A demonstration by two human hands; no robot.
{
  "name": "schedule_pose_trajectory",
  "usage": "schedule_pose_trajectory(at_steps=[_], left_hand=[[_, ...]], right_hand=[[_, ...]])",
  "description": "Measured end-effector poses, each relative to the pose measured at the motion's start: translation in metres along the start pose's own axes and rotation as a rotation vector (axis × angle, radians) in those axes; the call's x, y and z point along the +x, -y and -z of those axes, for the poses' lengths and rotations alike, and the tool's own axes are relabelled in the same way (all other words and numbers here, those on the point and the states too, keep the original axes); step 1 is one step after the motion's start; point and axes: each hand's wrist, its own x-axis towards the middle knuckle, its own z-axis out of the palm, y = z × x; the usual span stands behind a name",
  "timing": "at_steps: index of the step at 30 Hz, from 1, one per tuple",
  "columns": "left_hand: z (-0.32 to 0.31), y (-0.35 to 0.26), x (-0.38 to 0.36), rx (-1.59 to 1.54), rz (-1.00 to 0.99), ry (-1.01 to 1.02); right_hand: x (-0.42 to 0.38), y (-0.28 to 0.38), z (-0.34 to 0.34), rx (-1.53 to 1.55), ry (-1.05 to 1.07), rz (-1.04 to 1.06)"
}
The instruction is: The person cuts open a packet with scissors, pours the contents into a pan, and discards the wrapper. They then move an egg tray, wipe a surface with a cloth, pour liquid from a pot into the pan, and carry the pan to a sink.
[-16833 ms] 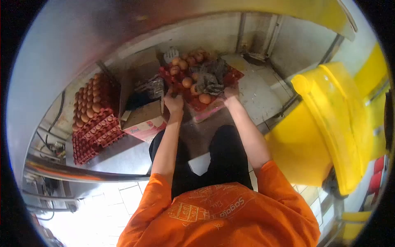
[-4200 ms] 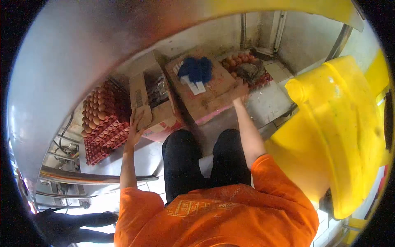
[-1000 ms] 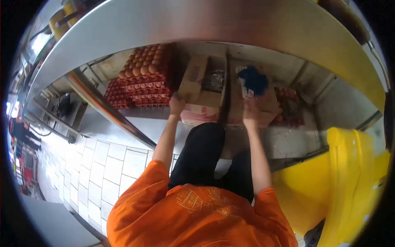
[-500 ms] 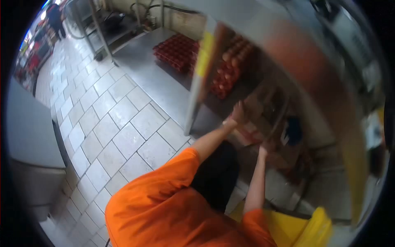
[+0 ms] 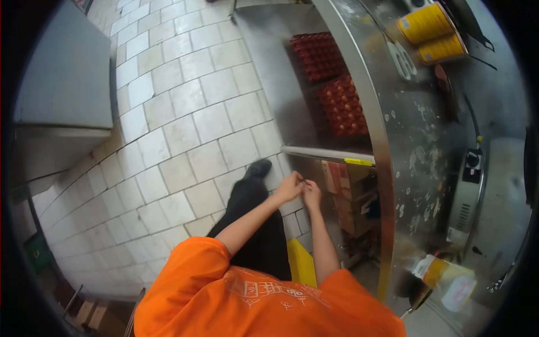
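My left hand (image 5: pixel 289 188) and my right hand (image 5: pixel 312 195) meet in front of my body, above the floor near the metal table. The fingers of both are closed and pressed together at the tips. Whatever lies between them, if anything, is too small to make out. Just beyond my hands, on the lower level of the table, are cardboard boxes (image 5: pixel 349 182). Farther along the lower shelf (image 5: pixel 281 84) sit a red egg tray (image 5: pixel 319 56) and another egg tray (image 5: pixel 342 106) with eggs in it.
A metal tabletop (image 5: pixel 412 140) stands at my right, with yellow cans (image 5: pixel 426 22) and a plastic package (image 5: pixel 449 283) on it. Something yellow (image 5: pixel 302 263) is beside my leg. A pale cabinet (image 5: pixel 62 67) stands left across the tiled floor (image 5: pixel 191 123).
My hands have come away from the cardboard boxes under the table and drawn together in front of me. My view has turned, showing more of the tabletop.
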Motion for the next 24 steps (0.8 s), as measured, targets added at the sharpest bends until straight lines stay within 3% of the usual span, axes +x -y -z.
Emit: schedule_pose_trajectory(at_steps=[1,2,4,6,9,11,13,14,16,18,20,24], left_hand=[[0.026,0.000,-0.012,-0.016,0.056,-0.067],[0.053,-0.001,-0.025,-0.028,0.108,-0.129],[0.102,-0.012,-0.042,0.018,0.195,-0.209],[0.138,0.010,-0.042,0.007,0.212,-0.147],[0.182,0.050,-0.030,0.066,0.239,-0.183],[0.209,0.077,-0.025,0.020,0.300,-0.254],[0.231,0.108,-0.029,0.110,0.290,-0.245],[0.246,0.113,-0.021,0.099,0.295,-0.220],[0.281,0.104,-0.012,0.356,0.425,0.103],[0.304,0.109,0.017,0.269,0.452,0.093],[0.326,0.099,0.044,0.196,0.417,-0.031],[0.366,0.073,0.088,0.212,0.410,-0.072]], right_hand=[[-0.004,0.019,-0.014,-0.039,0.019,0.083],[-0.005,0.034,-0.029,0.119,0.139,-0.046],[-0.004,0.083,-0.050,0.088,0.208,-0.052],[0.013,0.106,-0.062,-0.003,0.234,-0.080],[0.063,0.109,-0.091,-0.053,0.203,0.008],[0.113,0.120,-0.093,-0.278,0.137,0.122],[0.158,0.126,-0.087,-0.385,0.031,0.091],[0.184,0.112,-0.082,-0.427,0.016,0.077],[0.226,0.095,-0.064,-0.644,-0.011,0.024],[0.257,0.092,-0.043,-0.827,0.051,-0.112],[0.281,0.051,-0.021,-0.779,-0.023,-0.221],[0.310,0.050,0.003,-0.826,0.019,-0.377]])
